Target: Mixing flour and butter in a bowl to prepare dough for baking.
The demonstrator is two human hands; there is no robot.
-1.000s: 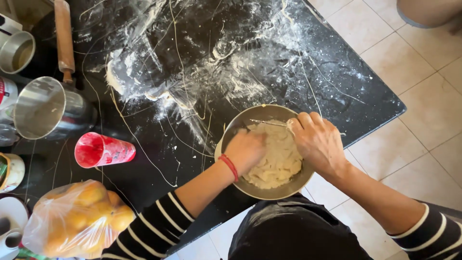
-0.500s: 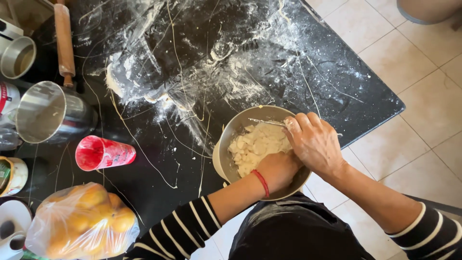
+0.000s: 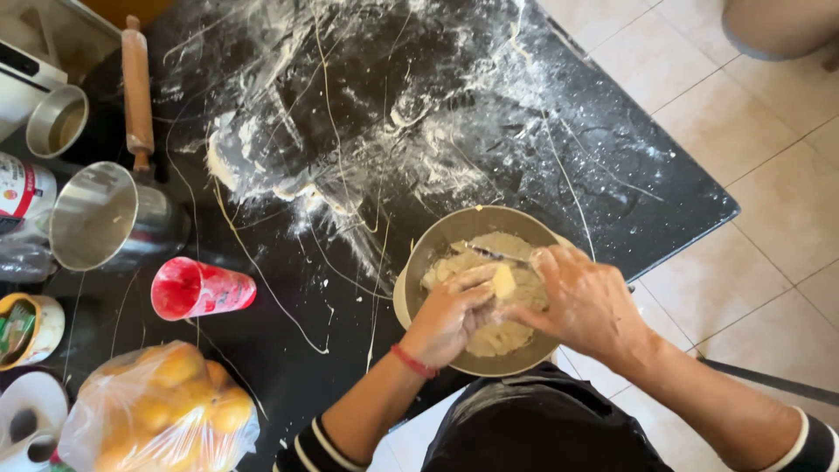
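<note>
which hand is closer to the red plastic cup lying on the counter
Left. The left hand is in the metal bowl on the dough, on the side toward the red cup; the right hand is on the bowl's far side.

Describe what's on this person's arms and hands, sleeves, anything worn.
Both arms wear black-and-white striped sleeves pushed up toward the elbows, leaving the forearms bare. The left hand has a thin red band around its wrist. The right hand wears nothing visible. Both hands are dusted with flour and bits of dough.

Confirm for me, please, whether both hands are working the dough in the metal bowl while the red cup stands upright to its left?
Not quite: the red cup lies on its side, as the head view shows. Both the left hand and right hand are in the metal bowl on the dough.
</note>
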